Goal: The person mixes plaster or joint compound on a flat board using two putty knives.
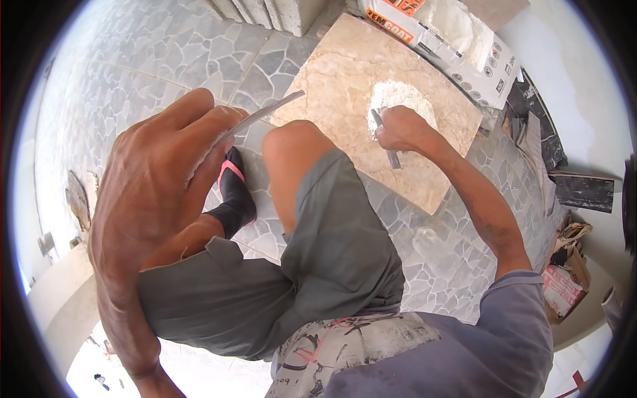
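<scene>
Close to the camera, my left hand (176, 142) is closed on a flat metal scraper (272, 107), seen nearly edge-on, its end reaching over the corner of a beige marbled tile (332, 73). My right hand (401, 129) is wrapped round a putty knife (394, 159) whose dark edge shows on both sides of the fist. A heap of white powder (401, 96) lies on the tile, just beyond the right knuckles. The right fist overlaps the near side of the heap in this view. Most of both handles is hidden by the fingers.
An opened bag of white powder (458, 33), printed ZEMCOAT, lies at the tile's far edge. Dark tile pieces (580, 191) and a torn carton (564, 288) lie along the right wall. Concrete blocks (282, 13) stand at the top. The floor (219, 56) is grey stone-patterned.
</scene>
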A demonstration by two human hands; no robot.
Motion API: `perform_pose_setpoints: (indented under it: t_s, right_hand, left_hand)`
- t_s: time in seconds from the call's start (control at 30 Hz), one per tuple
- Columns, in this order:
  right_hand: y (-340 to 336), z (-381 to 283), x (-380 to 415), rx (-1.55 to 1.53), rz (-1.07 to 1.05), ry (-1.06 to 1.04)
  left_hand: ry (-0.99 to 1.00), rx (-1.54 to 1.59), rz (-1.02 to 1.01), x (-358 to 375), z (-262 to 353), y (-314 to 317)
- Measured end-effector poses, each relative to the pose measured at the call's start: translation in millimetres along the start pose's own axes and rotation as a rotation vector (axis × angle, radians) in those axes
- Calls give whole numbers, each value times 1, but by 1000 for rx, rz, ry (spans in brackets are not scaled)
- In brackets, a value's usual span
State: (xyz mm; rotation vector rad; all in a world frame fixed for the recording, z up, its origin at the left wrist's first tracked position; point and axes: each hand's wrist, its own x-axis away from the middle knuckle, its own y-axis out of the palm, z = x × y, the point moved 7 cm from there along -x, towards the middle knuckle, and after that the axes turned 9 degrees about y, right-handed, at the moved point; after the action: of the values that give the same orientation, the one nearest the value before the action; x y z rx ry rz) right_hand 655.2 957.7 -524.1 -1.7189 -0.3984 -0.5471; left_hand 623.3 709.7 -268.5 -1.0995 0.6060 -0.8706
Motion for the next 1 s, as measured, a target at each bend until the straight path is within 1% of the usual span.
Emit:
perform_pose_setpoints:
  t_s: [0.07, 0.13, 0.3, 0.4, 0.5, 0.6, 0.7, 0.83, 0.9, 1.0]
  right_hand:
    - [11, -25, 10, 70, 73, 11]
    - [23, -43, 10, 22, 24, 81]
    - [53, -74, -13, 23, 38, 102]
    - [65, -84, -22, 40, 207, -18]
    - [65, -76, -34, 43, 230, 100]
    - [61, -68, -40, 110, 220, 142]
    - [62, -67, -43, 123, 168, 153]
    - [54, -55, -36, 100, 172, 156]
    - [37, -51, -25, 117, 192, 138]
    - [8, -36, -12, 68, 131, 126]
  left_hand:
    - [-10, -26, 1, 1, 1, -1]
    - [-23, -30, 6, 0, 2, -2]
    - [-52, -24, -13, 1, -2, 0]
    - [-63, -25, -37, -1, 0, 0]
    - [-39, -26, -42, -2, 3, -1]
    - [-30, -31, -32, -1, 2, -2]
    - [-50, -14, -54, -1, 2, -3]
    - [-27, -17, -33, 2, 1, -4]
    - [-14, -29, -25, 2, 1, -4]
    - [4, -33, -22, 2, 0, -4]
